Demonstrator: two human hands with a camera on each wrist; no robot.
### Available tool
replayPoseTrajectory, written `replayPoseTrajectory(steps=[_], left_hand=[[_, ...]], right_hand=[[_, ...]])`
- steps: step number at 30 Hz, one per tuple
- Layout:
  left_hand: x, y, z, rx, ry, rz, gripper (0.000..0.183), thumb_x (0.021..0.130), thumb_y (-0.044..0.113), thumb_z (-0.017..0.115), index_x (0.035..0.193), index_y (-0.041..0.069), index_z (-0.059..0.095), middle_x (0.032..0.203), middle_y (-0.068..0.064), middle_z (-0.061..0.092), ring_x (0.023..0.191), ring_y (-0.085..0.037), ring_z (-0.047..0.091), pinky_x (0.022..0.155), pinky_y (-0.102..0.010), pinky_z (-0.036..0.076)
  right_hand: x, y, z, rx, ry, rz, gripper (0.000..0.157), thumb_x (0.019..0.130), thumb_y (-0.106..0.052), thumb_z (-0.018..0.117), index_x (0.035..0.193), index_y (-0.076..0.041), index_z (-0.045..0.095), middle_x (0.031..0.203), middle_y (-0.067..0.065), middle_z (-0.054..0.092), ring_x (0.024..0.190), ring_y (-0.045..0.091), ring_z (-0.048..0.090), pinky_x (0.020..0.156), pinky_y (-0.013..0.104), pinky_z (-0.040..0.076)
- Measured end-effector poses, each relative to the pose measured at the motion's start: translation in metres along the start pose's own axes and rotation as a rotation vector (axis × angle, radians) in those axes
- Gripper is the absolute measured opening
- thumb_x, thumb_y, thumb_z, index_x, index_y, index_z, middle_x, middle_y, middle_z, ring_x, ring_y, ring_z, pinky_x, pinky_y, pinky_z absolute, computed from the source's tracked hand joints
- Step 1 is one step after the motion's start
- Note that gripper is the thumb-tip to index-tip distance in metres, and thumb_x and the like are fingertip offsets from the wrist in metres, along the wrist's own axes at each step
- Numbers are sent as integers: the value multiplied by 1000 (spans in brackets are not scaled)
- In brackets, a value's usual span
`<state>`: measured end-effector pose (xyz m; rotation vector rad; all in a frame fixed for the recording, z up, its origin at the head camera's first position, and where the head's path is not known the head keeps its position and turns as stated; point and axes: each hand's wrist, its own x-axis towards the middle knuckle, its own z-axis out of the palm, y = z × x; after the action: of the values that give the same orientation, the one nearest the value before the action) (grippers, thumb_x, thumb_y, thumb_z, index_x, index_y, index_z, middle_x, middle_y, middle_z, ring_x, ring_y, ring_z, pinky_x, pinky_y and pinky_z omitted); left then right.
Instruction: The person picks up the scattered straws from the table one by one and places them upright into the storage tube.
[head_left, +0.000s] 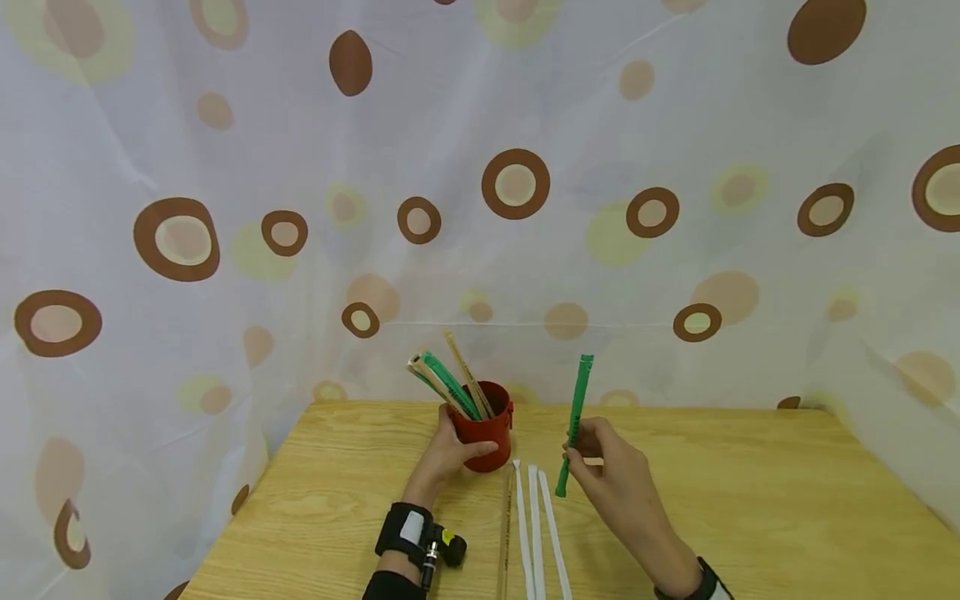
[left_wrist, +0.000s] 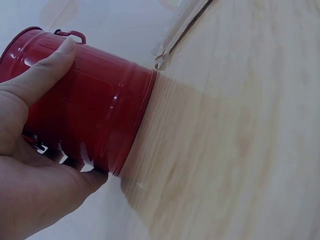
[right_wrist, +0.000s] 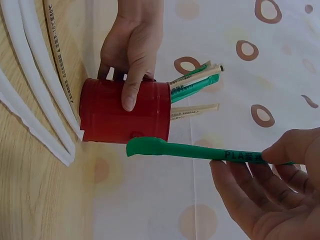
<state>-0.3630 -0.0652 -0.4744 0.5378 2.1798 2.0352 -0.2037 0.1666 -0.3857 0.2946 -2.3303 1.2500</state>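
A red metal bucket with small side handles stands on the table, and my left hand grips it around its side, thumb across the front. Several green and tan paper-wrapped straws lean out of its mouth. To the right, my right hand pinches a green wrapped straw between thumb and fingers, nearly upright above the table. Printed letters show on that green wrapper in the right wrist view. The left wrist view shows the thumb and fingers wrapped round the red wall.
In front of the bucket, several white wrapped straws and one tan wrapped straw lie side by side on the wooden table. A patterned curtain hangs behind the table's back edge.
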Motion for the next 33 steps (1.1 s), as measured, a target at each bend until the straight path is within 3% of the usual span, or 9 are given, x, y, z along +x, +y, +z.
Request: replayPoseTrajectory(steps=[6, 9, 13, 16, 21, 28, 33], left_hand=[[-1, 2, 0, -8, -6, -8, 97, 85, 10, 83, 153, 7, 13, 153, -22, 34, 140, -40, 37, 117, -59, 29], [0, 2, 0, 0, 3, -8, 96, 85, 11, 83, 153, 7, 14, 152, -22, 35, 140, -40, 38, 117, -59, 30], [2, 2, -1, 18, 18, -6, 96, 85, 14, 84, 152, 7, 15, 152, -21, 37, 141, -40, 38, 117, -59, 28], [1, 2, -1, 20, 15, -17, 97, 85, 15, 84, 152, 8, 15, 152, -21, 37, 141, -40, 38, 118, -59, 27], [-1, 1, -2, 0, 33, -47, 97, 84, 13, 85, 151, 9, 16, 152, -19, 37, 141, -38, 37, 119, -57, 25], [-2, 0, -2, 21, 16, -36, 94, 84, 12, 84, 150, 7, 17, 152, -20, 39, 142, -38, 37, 120, -57, 24], [-2, -1, -1, -1, 21, -38, 93, 83, 10, 84, 149, 9, 19, 152, -18, 39, 143, -36, 36, 121, -55, 23]], right_hand=[[21, 0, 19, 146, 54, -140, 24, 94, 6, 67, 114, -4, 58, 103, 10, 69, 96, 24, 72, 77, 24, 60], [41, 2, 33, 246, 94, -233, 19, 97, 3, 64, 114, 0, 56, 104, 13, 68, 98, 27, 72, 80, 29, 60], [75, 4, 52, 312, 163, -268, 17, 101, -2, 60, 116, 3, 55, 109, 17, 67, 101, 30, 70, 83, 37, 60], [95, 5, 66, 223, 167, -250, 16, 101, -2, 60, 116, 2, 56, 108, 16, 68, 100, 30, 70, 81, 39, 61], [113, 9, 90, 12, 67, -263, 17, 98, 1, 62, 114, -1, 60, 104, 15, 69, 98, 30, 70, 79, 41, 61], [113, 14, 105, -50, -35, -249, 18, 96, 1, 64, 113, -2, 59, 103, 13, 71, 93, 28, 72, 77, 41, 61], [112, 13, 106, -182, -118, -255, 16, 94, 2, 66, 108, -2, 60, 94, 12, 70, 82, 25, 68, 70, 38, 58]])
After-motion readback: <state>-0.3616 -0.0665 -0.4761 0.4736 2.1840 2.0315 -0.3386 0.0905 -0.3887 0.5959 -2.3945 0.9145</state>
